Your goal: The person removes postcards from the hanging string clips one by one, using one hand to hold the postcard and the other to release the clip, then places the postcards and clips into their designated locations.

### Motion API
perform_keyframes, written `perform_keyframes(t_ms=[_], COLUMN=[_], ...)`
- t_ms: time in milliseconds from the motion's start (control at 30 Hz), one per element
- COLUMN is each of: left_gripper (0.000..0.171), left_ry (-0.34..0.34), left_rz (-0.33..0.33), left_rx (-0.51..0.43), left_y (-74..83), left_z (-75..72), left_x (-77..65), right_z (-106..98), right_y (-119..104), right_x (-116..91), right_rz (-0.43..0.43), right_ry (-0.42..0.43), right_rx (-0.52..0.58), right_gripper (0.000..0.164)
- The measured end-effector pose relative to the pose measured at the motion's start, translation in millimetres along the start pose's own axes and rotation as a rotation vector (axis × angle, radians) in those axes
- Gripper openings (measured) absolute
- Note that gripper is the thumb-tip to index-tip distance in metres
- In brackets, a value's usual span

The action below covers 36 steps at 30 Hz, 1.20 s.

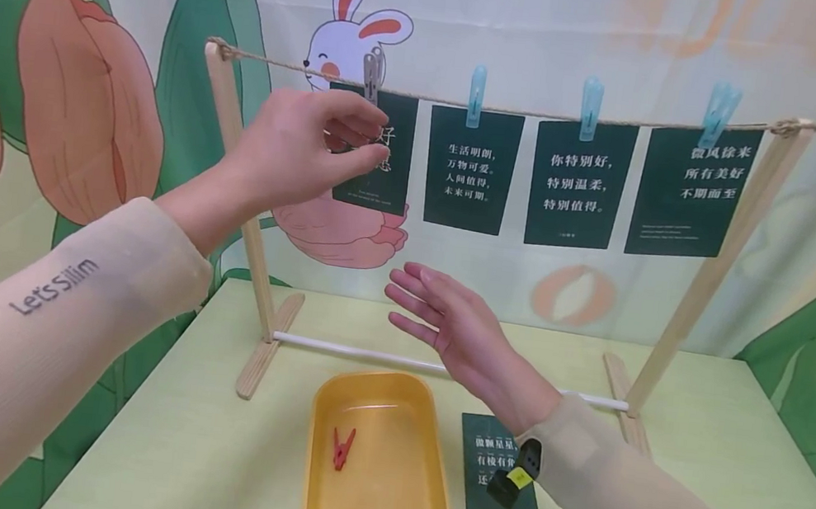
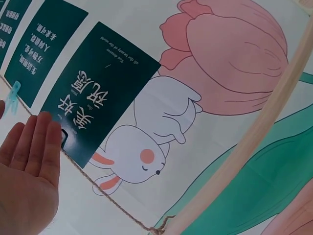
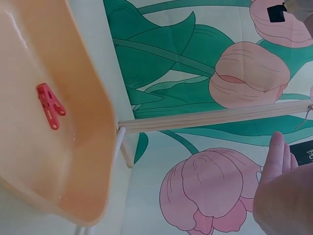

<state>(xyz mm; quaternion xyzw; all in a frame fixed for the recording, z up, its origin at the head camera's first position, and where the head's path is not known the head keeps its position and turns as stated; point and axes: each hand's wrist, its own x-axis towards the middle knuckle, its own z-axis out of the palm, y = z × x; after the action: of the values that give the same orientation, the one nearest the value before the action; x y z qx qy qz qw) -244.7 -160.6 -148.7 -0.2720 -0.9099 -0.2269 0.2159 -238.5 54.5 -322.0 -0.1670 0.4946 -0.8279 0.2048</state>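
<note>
My left hand (image 1: 296, 139) is raised in front of the leftmost dark green card (image 1: 389, 182), overlapping it in the head view. Its fingers are loosely bent, with the thumb apart and nothing held. A grey clothespin (image 1: 372, 72) fastens that card to a twine line (image 1: 279, 64), just above the fingers. In the left wrist view the straight fingers (image 2: 36, 152) lie close to the card's clipped edge. My right hand (image 1: 456, 322) hovers lower, beyond the yellow tray (image 1: 423, 463), palm turned left, fingers extended and holding nothing.
Three more green cards hang from blue clothespins (image 1: 476, 96) to the right. The line spans two wooden posts (image 1: 723, 238) joined by a white rod (image 1: 360, 353). A red clothespin (image 1: 341, 448) lies in the tray. Another card (image 1: 494, 504) lies beside it, partly under the right wrist.
</note>
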Motion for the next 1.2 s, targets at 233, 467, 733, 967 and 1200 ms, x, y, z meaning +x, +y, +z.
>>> perform_keyframes(t_ms=[233,467,733,967,1200], left_gripper=[0.038,0.035,0.032,0.035,0.038], left_ry=[0.058,0.116,0.186,0.243,0.261], left_rz=[-0.032,-0.045,-0.045,-0.115,-0.15], left_rx=[-0.078,-0.098,-0.114,-0.092,-0.089], left_y=[-3.8,-7.4,-15.3,-17.4,-19.2], left_z=[-4.3,-8.3,-13.5,-19.0,-23.9], left_x=[2.8,9.4,15.3,21.9,30.5], right_z=[4,8,7,6,10], right_y=[-3,-4,-1,4,4], right_x=[12,23,36,50,63], right_rz=[-0.012,-0.025,-0.037,-0.037,-0.044], right_ry=[0.018,0.046,0.072,0.106,0.105], right_rx=[0.046,0.092,0.094,0.136,0.179], right_gripper=[0.037,0.037,0.039,0.041,0.039])
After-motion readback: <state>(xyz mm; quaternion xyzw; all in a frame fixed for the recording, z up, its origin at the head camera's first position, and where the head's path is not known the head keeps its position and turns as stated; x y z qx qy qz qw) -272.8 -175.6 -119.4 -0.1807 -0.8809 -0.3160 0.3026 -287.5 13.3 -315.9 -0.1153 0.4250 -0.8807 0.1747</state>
